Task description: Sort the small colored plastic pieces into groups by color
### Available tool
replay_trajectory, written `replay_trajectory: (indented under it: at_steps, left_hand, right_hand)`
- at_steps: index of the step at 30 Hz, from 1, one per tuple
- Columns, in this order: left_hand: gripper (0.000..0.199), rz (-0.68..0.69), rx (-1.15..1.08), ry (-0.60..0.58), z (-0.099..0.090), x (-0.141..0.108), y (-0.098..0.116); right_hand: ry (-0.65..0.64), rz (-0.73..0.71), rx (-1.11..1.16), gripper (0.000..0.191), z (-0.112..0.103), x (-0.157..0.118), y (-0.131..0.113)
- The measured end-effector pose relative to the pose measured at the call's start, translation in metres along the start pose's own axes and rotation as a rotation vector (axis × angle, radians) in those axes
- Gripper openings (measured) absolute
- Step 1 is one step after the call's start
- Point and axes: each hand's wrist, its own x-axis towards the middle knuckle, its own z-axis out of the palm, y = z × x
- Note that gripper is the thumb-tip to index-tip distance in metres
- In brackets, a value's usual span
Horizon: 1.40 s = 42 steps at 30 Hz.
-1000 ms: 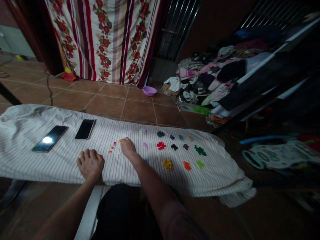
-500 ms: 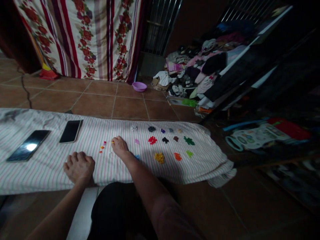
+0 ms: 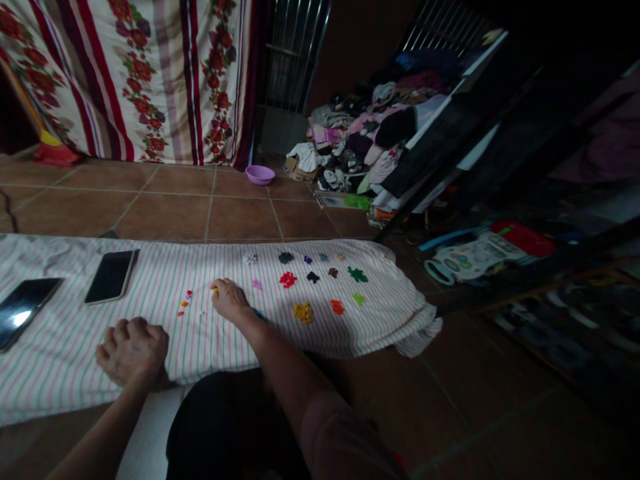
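My right hand (image 3: 228, 299) is pinched on a small yellow piece (image 3: 215, 290) above the striped cloth (image 3: 150, 280). Just left of it lie a few tiny red, orange and white pieces (image 3: 185, 304). My left hand (image 3: 132, 350) rests on the cloth with its fingers curled; anything under it is hidden. To the right are small piles sorted by colour, among them yellow (image 3: 303, 313), red (image 3: 287, 279), dark green (image 3: 357, 274), orange (image 3: 337, 307) and black (image 3: 313, 277). A blue pile is partly hidden by my right forearm.
Two phones lie at the left, one dark (image 3: 111, 276) and one reflecting light (image 3: 25, 310). Beyond the cloth, a purple basin (image 3: 260, 175) stands on the tiled floor near heaped clothes (image 3: 370, 130). A floral curtain (image 3: 170, 80) hangs behind.
The view has turned right, so most things appear further left. My right hand keeps its pinch on the yellow piece, slightly farther from the loose pieces. My left hand stays on the cloth.
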Motion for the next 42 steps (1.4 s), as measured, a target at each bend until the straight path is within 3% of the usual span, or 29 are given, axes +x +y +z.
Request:
replay_trajectory:
  at_steps: [14,24,32,37,42]
  left_hand:
    - [0.042,-0.033,-0.097,-0.019,-0.007,-0.002,0.004]
    - [0.042,-0.048,-0.095,-0.07,-0.012,0.0,0.005]
    - [0.041,-0.041,-0.045,-0.107,-0.01,0.001,0.002]
    - [0.04,-0.007,-0.05,-0.066,-0.008,0.0,0.001]
    - [0.038,-0.018,-0.031,-0.073,-0.007,0.0,0.001]
  right_hand:
    - [0.074,0.054,-0.056,0.021,-0.043,-0.046,0.033]
    - [0.196,0.062,-0.136,0.025,-0.058,-0.076,0.089]
    - [0.355,0.084,-0.049,0.024,-0.082,-0.101,0.145]
    - [0.417,0.168,0.011,0.027,-0.09,-0.114,0.162]
    - [0.428,0.157,0.032,0.031,-0.09,-0.126,0.174]
